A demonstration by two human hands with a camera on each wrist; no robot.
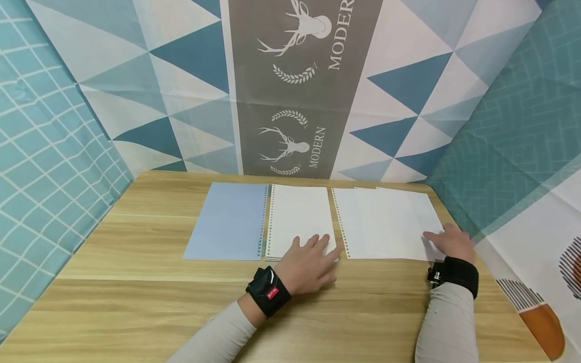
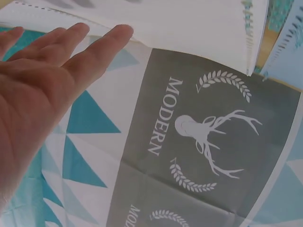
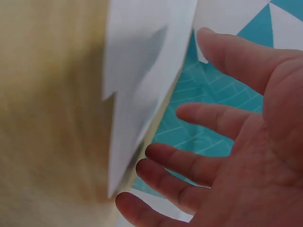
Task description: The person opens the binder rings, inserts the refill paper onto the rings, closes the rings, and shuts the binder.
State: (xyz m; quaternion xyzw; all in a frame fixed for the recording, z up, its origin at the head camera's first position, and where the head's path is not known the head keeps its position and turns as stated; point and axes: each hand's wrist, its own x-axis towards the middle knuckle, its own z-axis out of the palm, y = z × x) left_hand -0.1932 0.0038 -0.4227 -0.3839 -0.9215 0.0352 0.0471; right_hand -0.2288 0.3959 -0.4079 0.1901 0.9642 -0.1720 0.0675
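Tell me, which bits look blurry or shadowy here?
Head view: fairly crisp, the lettering readable, a faint shadow beside the right hand; left wrist view: slightly hazy, the pad looking washed out; right wrist view: table and sheets clearly blurred, with a grey shadow on the sheets.

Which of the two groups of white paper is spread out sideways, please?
The right-hand one: its sheets overlap in staggered steps, while the white stack beside the blue cover looks neatly aligned.

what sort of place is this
Likely a makeshift desk nook: a wood-grain table with creased, patterned hangings behind it and at both sides, and hole-punched paper laid out on top.
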